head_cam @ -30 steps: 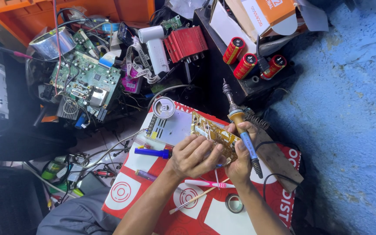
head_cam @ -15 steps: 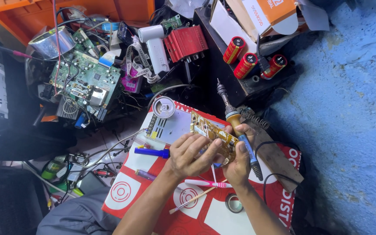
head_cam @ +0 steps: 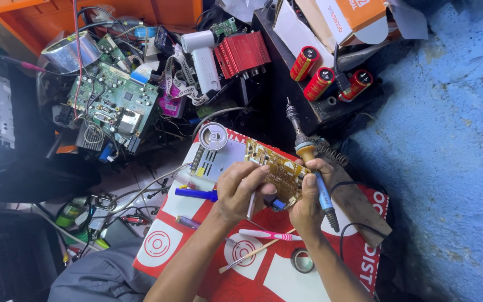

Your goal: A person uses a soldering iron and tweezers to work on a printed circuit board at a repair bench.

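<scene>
Yellow-brown printed circuit board [head_cam: 279, 170], tilted up on edge, sits between our two hands above the red and white printed mat [head_cam: 264, 274] on the worktop. Our left hand [head_cam: 241, 190] curls around the board's near edge and also pinches a thin grey metal tool [head_cam: 251, 204] that points down from the fingers; we cannot tell what kind of tool it is. Our right hand [head_cam: 308, 196] closes on the blue-handled soldering iron [head_cam: 308, 159], its tip pointing up and away from the board, not touching it, so we judge that no joint is being worked at this instant. How much soldering on the board is done cannot be read from here.

Counting what lies about: one board in hand, one iron, one blue marker pen [head_cam: 195, 194] just left of the left hand, one pink and white toothbrush [head_cam: 269, 235] and one thin wooden-handled brush [head_cam: 255, 251] below both hands, and one roll of dark tape [head_cam: 302, 260] under the right wrist. Up and beyond the right hand stand three red cylindrical capacitors [head_cam: 322, 78]. One larger green circuit board [head_cam: 113, 103] lies well to the left, among tangled wires.
</scene>
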